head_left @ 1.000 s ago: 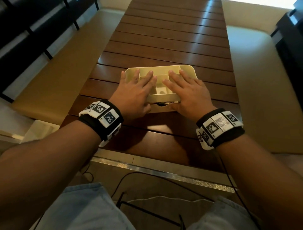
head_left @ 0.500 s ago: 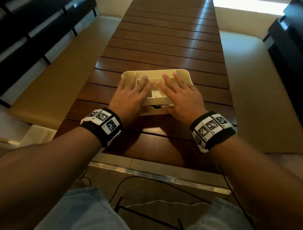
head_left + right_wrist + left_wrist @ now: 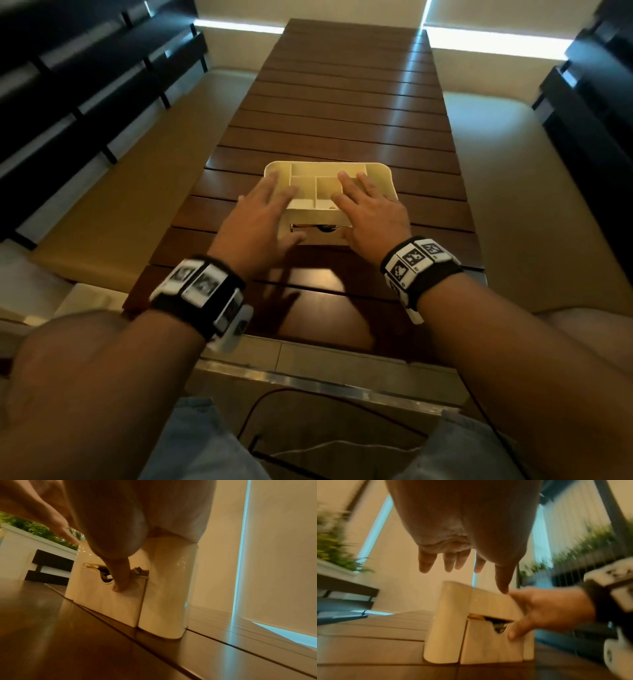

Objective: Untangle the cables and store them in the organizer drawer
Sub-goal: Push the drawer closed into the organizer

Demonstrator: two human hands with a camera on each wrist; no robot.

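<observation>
Two hands flat at organizer [image 3: 378,171] | my left hand [image 3: 263,219] hovered spread above its left side | my right hand [image 3: 371,214] lay spread on top, thumb [image 3: 121,580] pressing drawer [image 3: 106,601] front | cables [image 3: 499,626] inside drawer.

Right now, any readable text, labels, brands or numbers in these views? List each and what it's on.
No readable words, brands or numbers.
Right wristband: black-and-white square code markers, no letters.
Left wristband: same kind of markers, blurred.
Organizer and its drawer: plain cream, no label visible.
Table: no markings.
</observation>
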